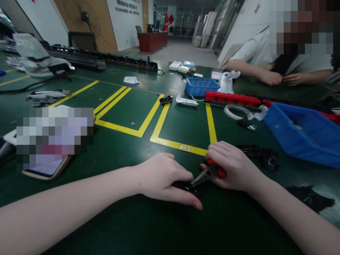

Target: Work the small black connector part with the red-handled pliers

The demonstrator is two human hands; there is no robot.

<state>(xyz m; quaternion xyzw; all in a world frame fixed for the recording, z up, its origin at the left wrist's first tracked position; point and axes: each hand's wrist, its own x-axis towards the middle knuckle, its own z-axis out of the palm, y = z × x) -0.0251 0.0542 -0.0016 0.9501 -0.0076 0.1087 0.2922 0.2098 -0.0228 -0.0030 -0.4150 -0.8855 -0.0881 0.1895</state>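
My right hand (230, 164) is closed round the red handles of a pair of needle-nose pliers (204, 176). The jaws point left and reach a small black part (189, 186). Between thumb and fingers my left hand (168, 180) grips that black part, which is mostly hidden under the fingers. Whether the jaws clamp it or only touch it I cannot tell. Both hands are low over the green table (138, 219), just in front of a yellow tape outline (180, 146).
Blue bins (305, 134) and loose black parts (261, 156) lie to the right. A phone (50, 168) stands at the left. Farther back are a red strip (233, 98), a small black piece (166, 100) and a smaller blue bin (201, 86). Another person (255, 53) sits across the table.
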